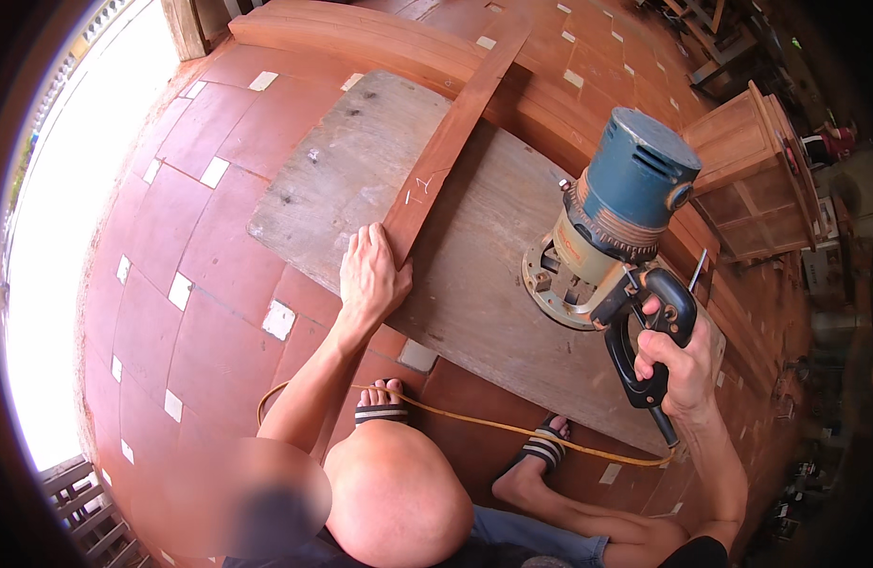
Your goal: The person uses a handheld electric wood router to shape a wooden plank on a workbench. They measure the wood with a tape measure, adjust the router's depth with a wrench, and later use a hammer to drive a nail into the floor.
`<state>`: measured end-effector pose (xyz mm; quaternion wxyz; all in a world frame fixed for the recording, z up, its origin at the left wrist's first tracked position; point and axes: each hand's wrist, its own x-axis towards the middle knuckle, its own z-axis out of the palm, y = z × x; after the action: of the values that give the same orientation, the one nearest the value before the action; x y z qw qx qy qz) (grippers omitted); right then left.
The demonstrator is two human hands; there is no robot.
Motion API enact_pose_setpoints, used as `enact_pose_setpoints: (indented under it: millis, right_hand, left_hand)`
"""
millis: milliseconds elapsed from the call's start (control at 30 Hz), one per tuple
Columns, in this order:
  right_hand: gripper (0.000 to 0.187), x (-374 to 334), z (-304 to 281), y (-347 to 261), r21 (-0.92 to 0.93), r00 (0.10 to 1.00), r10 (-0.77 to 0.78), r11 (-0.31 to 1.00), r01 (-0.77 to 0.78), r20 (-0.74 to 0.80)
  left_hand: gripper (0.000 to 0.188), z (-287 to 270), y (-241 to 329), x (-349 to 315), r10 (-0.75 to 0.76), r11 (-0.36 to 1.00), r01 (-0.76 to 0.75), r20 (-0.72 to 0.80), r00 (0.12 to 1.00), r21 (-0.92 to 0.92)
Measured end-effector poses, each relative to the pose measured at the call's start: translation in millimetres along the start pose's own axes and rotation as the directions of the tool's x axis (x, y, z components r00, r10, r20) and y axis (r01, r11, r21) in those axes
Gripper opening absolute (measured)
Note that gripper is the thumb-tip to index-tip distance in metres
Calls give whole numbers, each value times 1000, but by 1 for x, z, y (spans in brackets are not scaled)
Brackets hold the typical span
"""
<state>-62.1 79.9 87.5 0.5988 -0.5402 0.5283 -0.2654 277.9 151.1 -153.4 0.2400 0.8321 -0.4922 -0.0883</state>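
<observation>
A blue and beige router (612, 213) is held up by its black D-handle in my right hand (678, 360), the fingers wrapped round the grip. Its round metal base faces down and to the left, above a worn plywood board (493, 284). Across that board lies a long reddish wooden plank (446, 142) with chalk marks near its near end. My left hand (372, 279) rests at the plank's near end, the thumb and fingers closed about it. From the router's handle a yellow-orange cord (474, 417) runs over the floor past my feet.
Thick reddish beams (361, 38) lie under and beyond the board. At the right stands a wooden cabinet (749, 180). Red tiles with small white insets (214, 170) cover the floor. My sandalled feet (382, 402) are close to the cord. Bright daylight fills the left side.
</observation>
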Motion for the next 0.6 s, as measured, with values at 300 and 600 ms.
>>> enact_pose_setpoints:
  millis: [300,600]
  right_hand:
    - [27,126,94,58,225,949,-267,927,300,-168]
    - [24,227,138,65,153,899,-367,900,408,-238]
  left_hand:
    - [51,24,11,111,136,990,-136,-6,991,-26]
    - [46,38,33,156,183,982,-181,24,983,-57]
